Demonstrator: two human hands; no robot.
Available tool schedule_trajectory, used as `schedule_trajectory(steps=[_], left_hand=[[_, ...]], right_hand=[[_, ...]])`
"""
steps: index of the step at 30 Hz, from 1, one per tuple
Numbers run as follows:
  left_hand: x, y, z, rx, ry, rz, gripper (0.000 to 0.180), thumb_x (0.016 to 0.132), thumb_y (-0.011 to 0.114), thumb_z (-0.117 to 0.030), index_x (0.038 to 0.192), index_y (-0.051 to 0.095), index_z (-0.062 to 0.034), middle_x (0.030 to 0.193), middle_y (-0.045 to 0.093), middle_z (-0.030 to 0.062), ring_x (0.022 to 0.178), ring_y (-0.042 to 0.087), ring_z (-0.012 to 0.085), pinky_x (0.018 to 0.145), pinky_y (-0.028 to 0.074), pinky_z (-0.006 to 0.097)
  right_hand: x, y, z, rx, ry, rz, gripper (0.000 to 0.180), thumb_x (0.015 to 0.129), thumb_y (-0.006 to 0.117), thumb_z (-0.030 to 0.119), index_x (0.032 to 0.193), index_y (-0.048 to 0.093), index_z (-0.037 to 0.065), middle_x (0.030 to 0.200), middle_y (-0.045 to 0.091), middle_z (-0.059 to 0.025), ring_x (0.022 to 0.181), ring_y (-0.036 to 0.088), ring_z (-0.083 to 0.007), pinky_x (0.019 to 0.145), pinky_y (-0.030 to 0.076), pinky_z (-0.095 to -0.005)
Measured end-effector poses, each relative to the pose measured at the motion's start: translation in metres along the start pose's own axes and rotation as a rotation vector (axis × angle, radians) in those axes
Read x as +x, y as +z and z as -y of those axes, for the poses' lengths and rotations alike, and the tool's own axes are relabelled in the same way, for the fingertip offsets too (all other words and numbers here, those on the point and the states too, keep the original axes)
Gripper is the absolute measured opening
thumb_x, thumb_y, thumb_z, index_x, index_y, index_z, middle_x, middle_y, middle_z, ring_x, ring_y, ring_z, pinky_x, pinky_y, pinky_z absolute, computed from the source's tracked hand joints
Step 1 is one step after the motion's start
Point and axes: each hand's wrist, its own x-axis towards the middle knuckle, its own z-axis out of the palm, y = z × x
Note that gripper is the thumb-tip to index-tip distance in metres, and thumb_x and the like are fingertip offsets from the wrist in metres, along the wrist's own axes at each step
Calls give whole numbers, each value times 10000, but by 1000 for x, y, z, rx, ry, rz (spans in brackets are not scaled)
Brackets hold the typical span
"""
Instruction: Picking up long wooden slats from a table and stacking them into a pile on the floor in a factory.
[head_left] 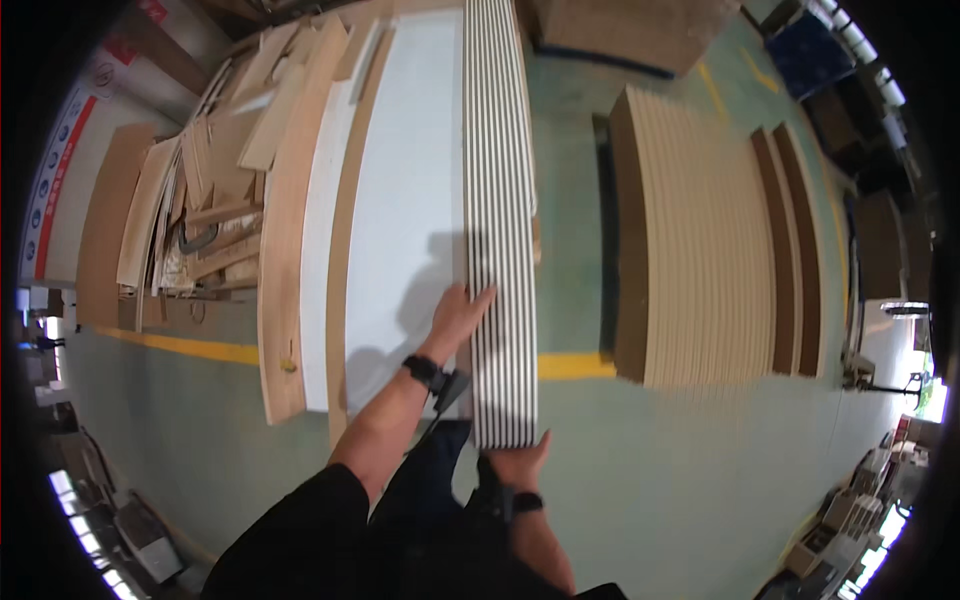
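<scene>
A long row of thin boards (pixel 502 200) runs away from me, packed face to face with their white and dark edges striped upward. At the row's left side my left hand (pixel 462 318) grips it, fingertips resting on the striped top. Low at the near end, my right hand (pixel 518 466) holds the boards from beneath, thumb raised at the right corner and fingers mostly hidden. Left of the row lies a broad white panel (pixel 405 180), which catches the shadow of my arm. Each wrist carries a black band.
Farther left are brown strips, a long wooden board (pixel 290 240) and a heap of scrap wood and cardboard (pixel 215 190). To the right, a stack of brown panels (pixel 700 240) stands on edge on the green floor (pixel 640 470). A large brown carton (pixel 630 35) is at the back.
</scene>
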Motion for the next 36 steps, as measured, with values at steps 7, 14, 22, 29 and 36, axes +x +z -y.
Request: schedule_trajectory(steps=[7,14,22,29,36], left_hand=[[0,-4,-7,-170,-32,17,555,933,596,-465,1090,571,66,1006,676,188,875,673,280,798,511,396],[4,-11,-7,-232,-230,105,452,988,566,-371,1214,535,20,980,633,87,823,633,128,671,543,292],[-30,-17,22,-886,-239,130,465,1034,447,-438,1296,547,-67,1139,646,31,1019,603,132,902,470,324],[-69,16,-17,-1554,-477,442,835,928,326,-738,1408,468,-70,1341,573,118,1182,590,241,964,519,393],[-2,14,-91,-1684,-166,688,981,844,371,-828,1351,499,2,1247,601,209,1016,663,292,813,592,414]], right_hand=[[-30,74,10,-1922,-987,-341,1036,680,840,429,1446,329,-45,1441,364,-312,1285,417,-401,1072,293,-572],[-4,110,-32,-2205,-841,-436,903,629,797,328,1426,444,93,1398,319,-387,1245,358,-534,1031,289,-597],[-27,129,-30,-2204,-1038,-360,875,580,784,292,1382,499,90,1318,343,-354,1184,390,-537,985,324,-611],[-128,201,-13,-2342,-947,-432,883,582,825,353,1371,513,108,1331,340,-349,1210,385,-531,1012,323,-604],[-238,198,17,-2388,-750,-520,934,608,823,362,1451,459,190,1409,313,-361,1232,385,-530,1001,343,-623]])
